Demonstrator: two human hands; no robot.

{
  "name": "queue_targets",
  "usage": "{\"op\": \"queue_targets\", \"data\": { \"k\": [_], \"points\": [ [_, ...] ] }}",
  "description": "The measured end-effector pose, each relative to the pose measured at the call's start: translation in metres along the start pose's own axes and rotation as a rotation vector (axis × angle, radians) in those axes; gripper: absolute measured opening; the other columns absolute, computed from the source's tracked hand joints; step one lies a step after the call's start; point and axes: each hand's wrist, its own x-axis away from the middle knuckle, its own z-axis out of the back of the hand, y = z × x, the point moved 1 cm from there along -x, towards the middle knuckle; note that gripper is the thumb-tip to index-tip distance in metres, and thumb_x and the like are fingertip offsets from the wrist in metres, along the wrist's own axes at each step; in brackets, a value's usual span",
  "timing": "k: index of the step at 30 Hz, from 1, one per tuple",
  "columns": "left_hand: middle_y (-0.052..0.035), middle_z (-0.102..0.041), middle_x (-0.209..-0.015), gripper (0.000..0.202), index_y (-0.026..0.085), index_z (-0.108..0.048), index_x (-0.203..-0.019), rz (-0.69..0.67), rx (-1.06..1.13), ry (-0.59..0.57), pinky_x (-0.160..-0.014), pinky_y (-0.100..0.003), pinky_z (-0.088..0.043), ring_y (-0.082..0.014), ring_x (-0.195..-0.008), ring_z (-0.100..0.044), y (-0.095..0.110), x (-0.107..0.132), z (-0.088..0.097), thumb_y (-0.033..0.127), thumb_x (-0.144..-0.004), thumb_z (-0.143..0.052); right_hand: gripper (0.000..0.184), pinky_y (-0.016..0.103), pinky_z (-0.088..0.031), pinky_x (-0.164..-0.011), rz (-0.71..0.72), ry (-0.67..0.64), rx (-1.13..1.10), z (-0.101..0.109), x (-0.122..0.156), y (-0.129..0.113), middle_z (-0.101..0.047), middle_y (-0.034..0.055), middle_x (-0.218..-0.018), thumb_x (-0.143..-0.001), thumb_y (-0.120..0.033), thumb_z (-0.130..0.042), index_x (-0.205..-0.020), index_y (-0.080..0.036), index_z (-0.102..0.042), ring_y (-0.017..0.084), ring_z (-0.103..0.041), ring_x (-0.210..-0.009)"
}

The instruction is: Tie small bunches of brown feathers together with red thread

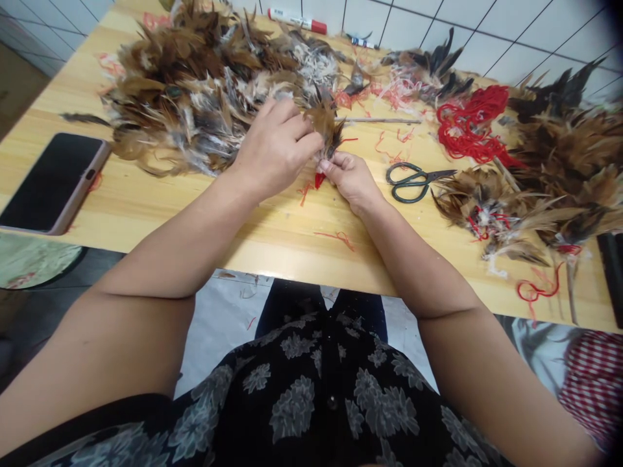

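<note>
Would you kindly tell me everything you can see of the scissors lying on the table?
The scissors lie flat on the pale wooden tabletop, their blades apparently shut and pointing right. They have two dark green looped handles and narrow grey metal blades. Nothing rests on them. Red thread snippets lie nearby, and the person's right hand is close on their left, not touching them.
</note>
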Motion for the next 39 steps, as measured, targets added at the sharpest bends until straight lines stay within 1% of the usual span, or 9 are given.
{"op": "queue_targets", "data": {
  "k": [6,8,12,17,23,26,31,36,39],
  "points": [
    [-0.0182,-0.082,-0.144,0.024,0.036,-0.086,-0.127,0.062,-0.034,0.181,-0.130,-0.078,-0.049,-0.0504,-0.144,-0.063,0.004,0.007,0.025,0.053,-0.122,-0.069,0.054,0.032,-0.064,-0.091,0.028,0.060,-0.140,0.001,-0.003,0.002,-0.072,0.0012,-0.087,-0.105,-0.067,-0.097,-0.088,-0.026,-0.067,0.020,-0.074,-0.100],
    [-0.0175,-0.083,-0.134,0.024,0.036,-0.087,-0.124,0.102,0.025,0.202,-0.130,-0.076,-0.050,-0.0484,-0.138,-0.068,0.003,0.010,0.026,0.053,-0.123,-0.070,0.052,0.032,-0.066,-0.090,0.013,0.101,-0.167,0.003,-0.004,0.003,-0.073,0.0011,-0.086,-0.106,-0.068,-0.096,-0.092,-0.026,-0.068,0.021,-0.075,-0.097],
    [-0.0098,-0.083,-0.101,0.022,0.031,-0.088,-0.100,0.206,0.277,0.028,-0.112,-0.061,-0.064,-0.0397,-0.109,-0.080,-0.002,0.009,0.006,0.047,-0.113,-0.081,0.056,0.034,-0.068,-0.094,0.020,0.136,-0.177,0.004,-0.005,0.006,-0.076,0.0017,-0.087,-0.103,-0.076,-0.095,-0.093,-0.028,-0.069,0.022,-0.077,-0.097],
    [-0.0060,-0.085,-0.094,0.016,0.027,-0.089,-0.090,0.353,0.552,-0.039,-0.097,-0.046,-0.068,-0.0343,-0.101,-0.082,0.006,0.004,-0.015,0.040,-0.100,-0.090,0.054,0.036,-0.065,-0.108,0.062,0.117,-0.149,0.000,-0.005,0.016,-0.081,0.0024,-0.095,-0.101,-0.070,-0.096,-0.087,-0.027,-0.067,0.022,-0.076,-0.104],
    [-0.0047,-0.072,-0.077,0.053,0.026,-0.074,-0.076,0.440,0.851,0.011,-0.077,-0.041,-0.064,-0.0288,-0.081,-0.075,0.019,0.003,-0.019,0.064,-0.098,-0.104,0.059,0.036,-0.060,-0.109,0.072,0.082,-0.088,-0.005,-0.004,0.019,-0.077,0.0012,-0.092,-0.103,-0.070,-0.094,-0.080,-0.028,-0.061,0.022,-0.072,-0.101],
    [-0.0042,-0.069,-0.075,0.065,0.027,-0.068,-0.078,0.468,0.925,0.013,-0.075,-0.042,-0.064,-0.0292,-0.079,-0.075,0.017,0.004,-0.026,0.074,-0.093,-0.110,0.057,0.035,-0.059,-0.108,0.061,0.065,-0.046,-0.007,-0.004,0.018,-0.077,0.0009,-0.092,-0.103,-0.066,-0.097,-0.080,-0.027,-0.062,0.021,-0.071,-0.098],
    [-0.0025,-0.066,-0.073,0.070,0.026,-0.064,-0.083,0.485,0.965,0.022,-0.078,-0.043,-0.067,-0.0312,-0.084,-0.079,0.012,0.008,-0.032,0.075,-0.092,-0.113,0.041,0.036,-0.056,-0.101,0.059,0.044,0.144,-0.008,-0.003,0.016,-0.079,0.0020,-0.094,-0.115,-0.037,-0.084,-0.082,-0.027,-0.062,0.023,-0.070,-0.097],
    [-0.0018,-0.073,-0.078,0.062,0.022,-0.072,-0.083,0.523,1.009,0.043,-0.082,-0.035,-0.067,-0.0279,-0.089,-0.080,0.012,0.007,-0.029,0.057,-0.082,-0.123,0.031,0.039,-0.056,-0.099,0.041,0.047,0.393,-0.006,0.003,0.012,-0.079,0.0044,-0.099,-0.117,-0.036,-0.076,-0.089,-0.026,-0.067,0.027,-0.072,-0.100],
    [-0.0005,-0.073,-0.077,0.063,0.021,-0.073,-0.082,0.529,1.062,0.068,-0.076,-0.031,-0.063,-0.0236,-0.081,-0.075,0.005,0.007,-0.032,0.052,-0.074,-0.127,0.028,0.037,-0.056,-0.098,0.088,0.036,0.364,-0.007,0.003,0.014,-0.079,0.0032,-0.096,-0.117,-0.038,-0.077,-0.093,-0.024,-0.073,0.024,-0.072,-0.098]
  ]
}}
